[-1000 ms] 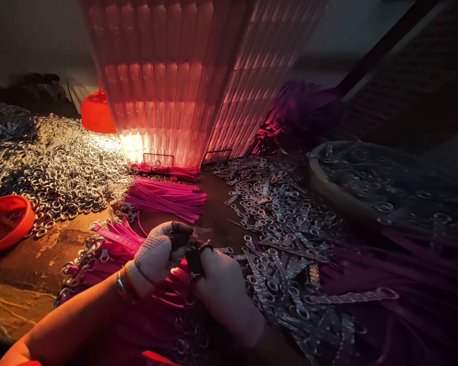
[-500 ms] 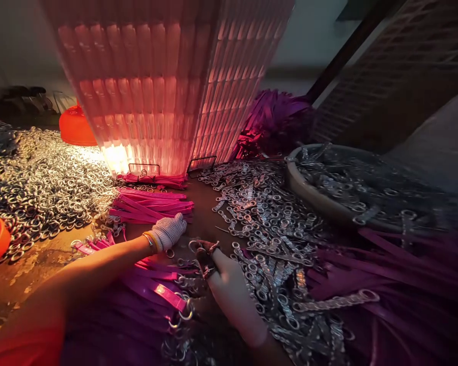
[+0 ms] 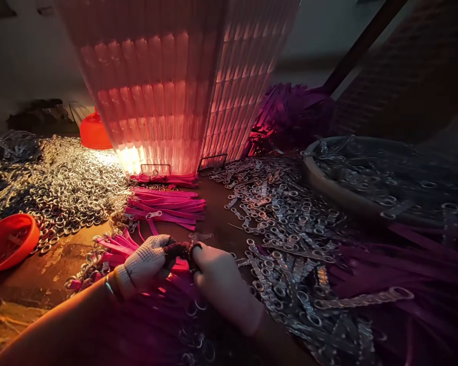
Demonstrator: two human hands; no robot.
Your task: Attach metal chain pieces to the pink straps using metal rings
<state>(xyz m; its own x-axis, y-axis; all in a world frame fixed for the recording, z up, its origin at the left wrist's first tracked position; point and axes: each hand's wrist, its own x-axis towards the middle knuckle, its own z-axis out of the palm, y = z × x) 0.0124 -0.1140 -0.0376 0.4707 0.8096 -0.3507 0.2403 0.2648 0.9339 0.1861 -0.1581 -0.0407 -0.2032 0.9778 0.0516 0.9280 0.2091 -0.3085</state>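
Note:
My left hand (image 3: 148,262), in a white dotted glove with dark fingertips, is closed above a fan of pink straps (image 3: 116,244). Its fingers meet those of my right hand (image 3: 216,274), which is closed too and has dark wrapping on its fingers. What lies between the fingertips is too small and dark to make out. Just behind the hands lies a stack of pink straps (image 3: 171,206) with a small metal piece on it. Purple straps and metal rings spread beneath both hands.
Metal rings (image 3: 80,188) are heaped at the left, near a red scoop (image 3: 13,244) and a red lamp (image 3: 95,132). Tall ribbed clear panels (image 3: 148,101) stand behind. Ringed metal strips (image 3: 286,203) cover the right, beside a large basin (image 3: 328,188).
My left hand has come back from the stack of pink straps to meet my right hand. A small metal piece now shows on that stack. The view has shifted a little.

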